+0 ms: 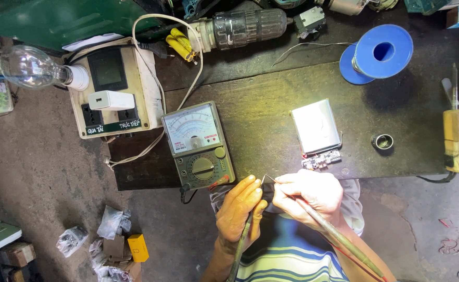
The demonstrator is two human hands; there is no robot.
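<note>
My left hand (242, 208) and my right hand (309, 196) are close together at the near edge of the dark workbench (271, 94). The right hand grips a long thin rod-like tool (344, 237) whose bent metal tip (267, 178) points toward the left fingers. A dark thin probe or lead (241, 245) runs down from the left hand along my wrist. Just beyond my right hand lies a flat silver battery pack (316, 125) with a small circuit board (321, 160) at its near end. An analog multimeter (198, 144) lies left of my hands.
A socket box with a white plug (110, 90) and a clear bulb (31, 67) stands at the left. A blue solder spool (378, 52), a small metal ring (383, 141), screwdrivers (458, 130) and a drill chuck (245, 26) lie on the bench. Bagged parts (112, 240) litter the floor.
</note>
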